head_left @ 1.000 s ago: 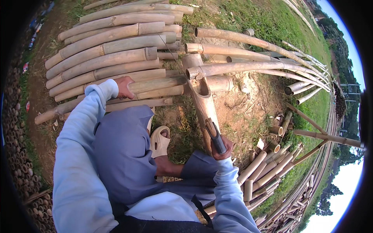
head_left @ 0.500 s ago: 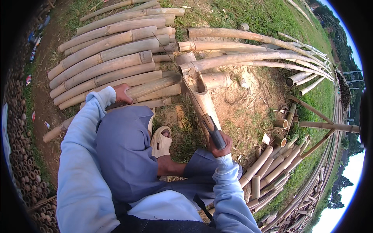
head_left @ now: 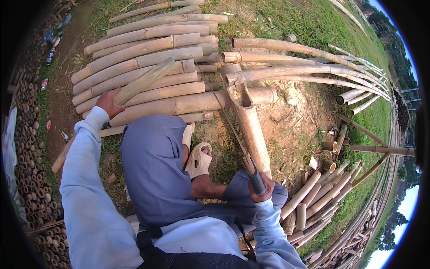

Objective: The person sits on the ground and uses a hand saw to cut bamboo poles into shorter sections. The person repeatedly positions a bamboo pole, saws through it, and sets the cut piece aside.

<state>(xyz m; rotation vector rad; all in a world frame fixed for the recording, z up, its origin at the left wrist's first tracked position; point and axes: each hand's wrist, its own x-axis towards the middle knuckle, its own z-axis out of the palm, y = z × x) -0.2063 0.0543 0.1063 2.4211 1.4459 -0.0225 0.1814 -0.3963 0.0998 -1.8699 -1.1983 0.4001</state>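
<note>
My left hand is closed round the near end of a short greenish bamboo piece. The piece slants up to the right over a row of cut bamboo lengths. My right hand grips the dark handle of a handsaw, beside my raised knee. Its thin blade runs away up and left, alongside a thick bamboo block with a notch cut into it. Across the notched block's far end rests the cut end of a long bamboo pole.
More long poles stretch away to the right. A stack of short bamboo pieces lies at right, near a bamboo trestle. Many bamboo ends are piled at the far left. Sawdust covers the ground beyond the notched block.
My left hand has raised the short bamboo piece off the row and moved left with it, now tilted. My right hand has shifted slightly nearer with the saw. The view has moved a little.
</note>
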